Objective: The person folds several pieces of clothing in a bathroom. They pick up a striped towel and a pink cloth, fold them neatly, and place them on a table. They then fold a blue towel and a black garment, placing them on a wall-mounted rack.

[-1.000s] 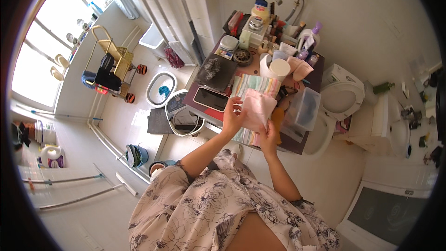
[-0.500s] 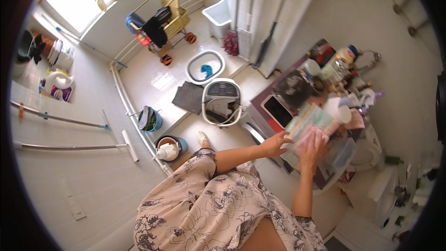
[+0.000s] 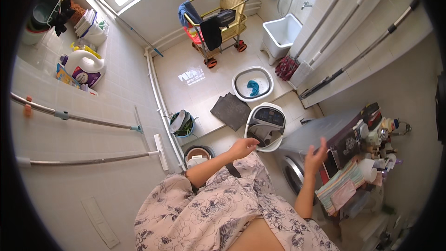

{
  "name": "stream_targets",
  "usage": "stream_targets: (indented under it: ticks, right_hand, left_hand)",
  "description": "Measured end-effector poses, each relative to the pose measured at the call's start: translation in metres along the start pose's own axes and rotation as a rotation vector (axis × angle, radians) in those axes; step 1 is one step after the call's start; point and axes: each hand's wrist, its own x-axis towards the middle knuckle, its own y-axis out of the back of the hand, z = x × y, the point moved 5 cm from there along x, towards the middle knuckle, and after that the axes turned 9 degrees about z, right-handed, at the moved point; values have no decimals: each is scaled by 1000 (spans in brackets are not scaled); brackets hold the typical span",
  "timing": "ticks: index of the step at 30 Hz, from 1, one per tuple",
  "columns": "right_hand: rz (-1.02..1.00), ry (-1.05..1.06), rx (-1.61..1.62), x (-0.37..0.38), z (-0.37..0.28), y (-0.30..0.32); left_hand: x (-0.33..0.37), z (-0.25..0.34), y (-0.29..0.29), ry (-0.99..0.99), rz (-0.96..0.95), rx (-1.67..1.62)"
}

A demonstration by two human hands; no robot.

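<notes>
My left hand (image 3: pixel 244 148) is in the air in front of my dress, beside the white foot-bath tub (image 3: pixel 274 147); its fingers reach forward, apart, with nothing in them. Raised before the washing machine (image 3: pixel 299 142) is my right hand (image 3: pixel 316 159), fingers spread and holding nothing. On the machine's top, to the right of that hand, lies a striped towel (image 3: pixel 326 196) with a folded pink cloth (image 3: pixel 344 194) on it. A phone (image 3: pixel 331 163) lies near the towel, partly hidden by my right hand.
Bottles and jars (image 3: pixel 371 135) crowd the machine top. Ahead on the floor are dark mats (image 3: pixel 231 111), an oval basin (image 3: pixel 238 94) holding a blue cloth, and a wheeled trolley (image 3: pixel 226 31). Left stand a blue bucket (image 3: pixel 185 133) and another bucket (image 3: pixel 188 151). Mops (image 3: pixel 320 83) lean right.
Both hands have left the towel and the pink cloth, which now lie on the machine top. My left hand has moved left, and the view has turned toward the right.
</notes>
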Motion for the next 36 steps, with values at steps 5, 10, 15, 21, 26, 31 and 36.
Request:
stream_targets:
  ticks: [5, 10, 15, 21, 26, 31, 36]
  right_hand:
    - [-390, 212, 237, 8, -147, -104]
    - [-511, 322, 516, 15, -227, -187]
    - [-611, 302, 651, 54, -282, -282]
    - [-815, 139, 663, 115, -328, -439]
    - [-916, 101, 603, 194, -409, -568]
    - [-1012, 35, 508, 286, -473, -687]
    - [-1095, -28, 417, 317, -516, -777]
  left_hand:
    - [26, -22, 63, 23, 182, -205]
    - [46, -4, 148, 23, 264, -226]
    - [79, -18, 255, 89, 413, -277]
    - [194, -68, 384, 68, 452, -455]
    - [328, -115, 479, 208, 482, -446]
    - [388, -107, 567, 273, 566, -559]
    - [419, -137, 657, 284, 630, -496]
